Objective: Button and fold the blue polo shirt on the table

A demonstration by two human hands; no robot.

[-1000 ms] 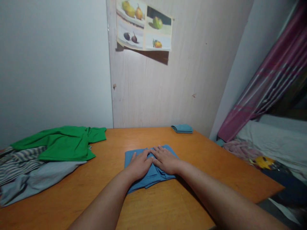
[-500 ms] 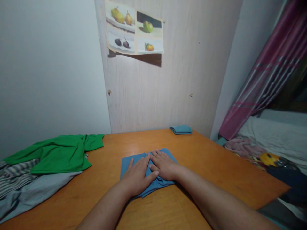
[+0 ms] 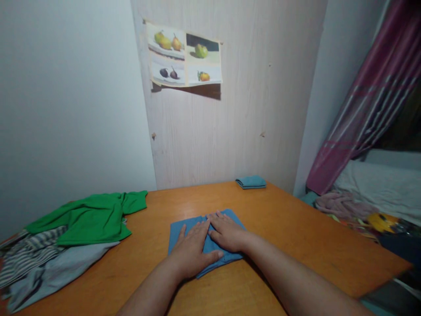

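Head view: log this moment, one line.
left hand: flat on blue cloth | right hand: flat on blue cloth | green garment: on table

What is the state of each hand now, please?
Left hand: open, palm down on the folded blue cloth.
Right hand: open, palm down on the same cloth.

The left forearm point(image 3: 149, 289) and the right forearm point(image 3: 289, 272) are bare and slant inward, toward each other. The left hand point(image 3: 192, 252) lies palm down and rather flat, its thumb stretched to the right, its little finger apart from the others. The right hand point(image 3: 228, 232) is also palm down — slightly farther forward, with fingers pointing ahead and leftward. The index fingers are very near — whether they touch, I cannot tell.
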